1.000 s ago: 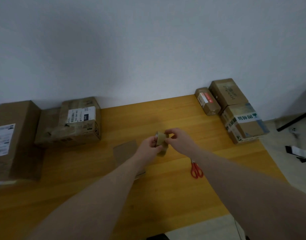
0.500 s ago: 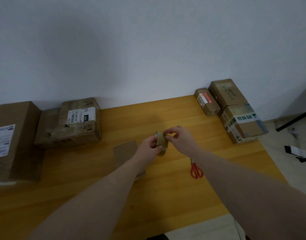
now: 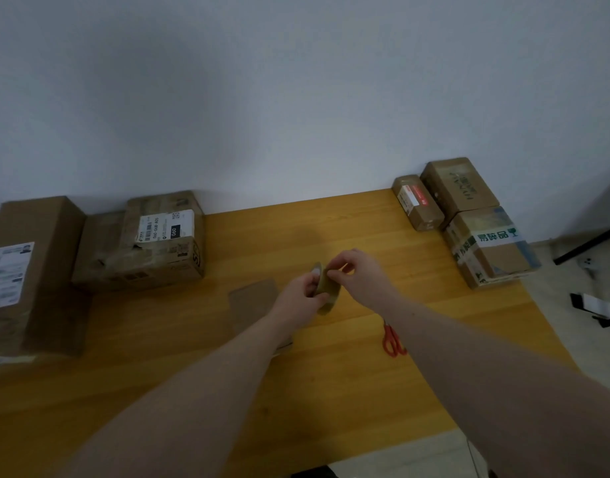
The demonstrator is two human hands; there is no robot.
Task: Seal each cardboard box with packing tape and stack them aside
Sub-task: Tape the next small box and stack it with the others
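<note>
Picking at the tape roll above the table

The left hand [image 3: 305, 293] grips the tape roll [image 3: 326, 289] on edge over the table [image 3: 331, 391], its axis running roughly left-right; the right hand [image 3: 357, 274] fingers pinch at its rim. The loose end may tear or restick if pulled crookedly.

Right hand [image 3: 360, 276] rose slightly on tape roll [image 3: 327, 291]; thumb and forefinger shifted from roll's right edge up to its top rim, pinching there. Left hand [image 3: 305, 294] kept grip, roll tilted little more toward left. Nothing else moved.
</note>
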